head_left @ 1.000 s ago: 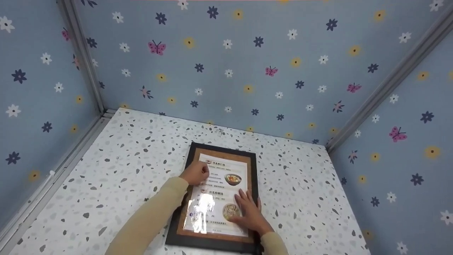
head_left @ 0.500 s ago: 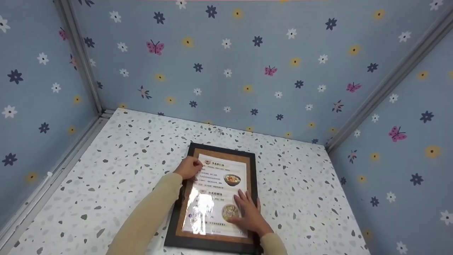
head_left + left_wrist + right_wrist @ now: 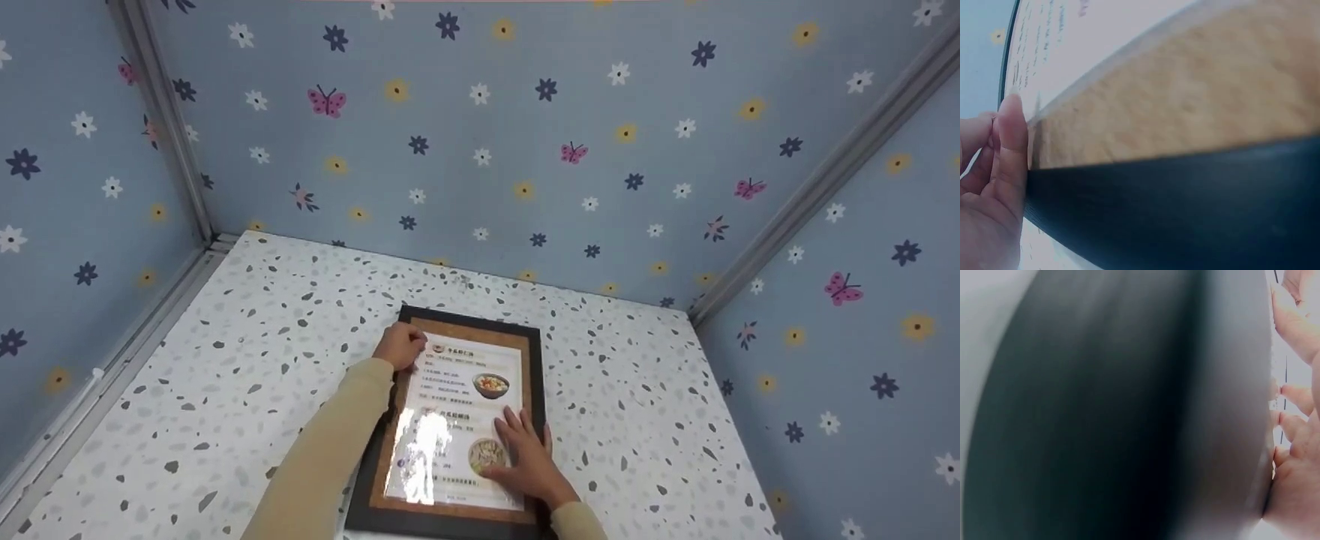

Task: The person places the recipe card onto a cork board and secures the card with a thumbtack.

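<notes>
A laminated sheet [image 3: 461, 401] with printed text and two food pictures lies on a cork board [image 3: 472, 334] in a black frame. My left hand [image 3: 400, 346] is at the sheet's upper left corner, its thumb and forefinger pinched together. In the left wrist view, the thumb [image 3: 1012, 126] overlaps the sheet's corner beside the cork; a tiny thing between the fingertips is mostly hidden, and I cannot tell its kind. Lower right, my right hand [image 3: 529, 461] rests on the sheet and the board's right side with fingers spread. The frame's side fills much of the right wrist view.
The board lies on a white speckled tabletop [image 3: 637, 375]. Blue panels with flowers and butterflies stand behind it [image 3: 480, 127] and on both sides, joined by grey metal posts [image 3: 165, 120].
My left hand has shifted left from over the sheet's text to its upper left corner, still pinching. The right hand keeps its place on the sheet.
</notes>
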